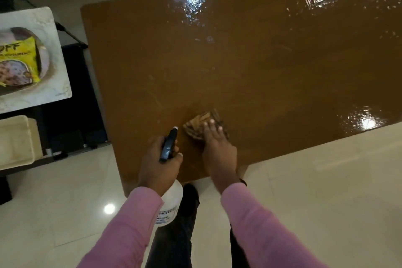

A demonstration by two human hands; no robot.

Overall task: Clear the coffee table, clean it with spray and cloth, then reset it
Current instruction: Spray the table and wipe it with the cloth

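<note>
While my left hand curls tight round the neck of the spray bottle, its nozzle points over the coffee table | my right hand lies flat, fingers straight, pressing the striped cloth onto the tabletop near its near edge | wet sheen on the far side | yellow packet on a tray off to the left
</note>
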